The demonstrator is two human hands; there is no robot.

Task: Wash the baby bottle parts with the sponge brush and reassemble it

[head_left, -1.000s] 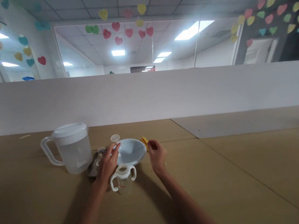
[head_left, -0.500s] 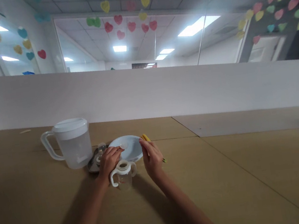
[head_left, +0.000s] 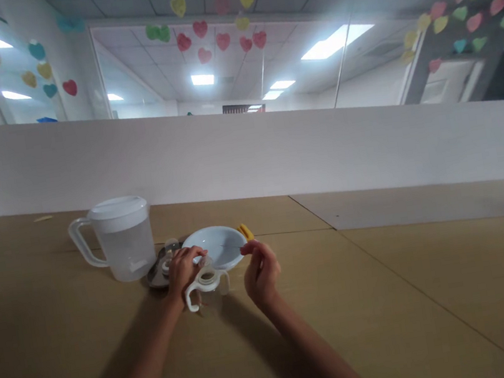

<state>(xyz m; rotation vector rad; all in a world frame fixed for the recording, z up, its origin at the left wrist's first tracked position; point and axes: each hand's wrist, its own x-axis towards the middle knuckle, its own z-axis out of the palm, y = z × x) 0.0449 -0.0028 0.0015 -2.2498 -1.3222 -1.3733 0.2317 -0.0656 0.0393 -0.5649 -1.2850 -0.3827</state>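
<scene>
In the head view, the left hand (head_left: 185, 268) pinched a clear piece (head_left: 205, 262); whether the right hand (head_left: 261, 271) gripped anything in its curled fingers, I couldn't tell. The bottle (head_left: 209, 295) stood upright, long axis vertical, just right of the left grip and nearer the body, left hand closest.

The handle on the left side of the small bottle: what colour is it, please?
White; this handle shows best in the head view.
</scene>
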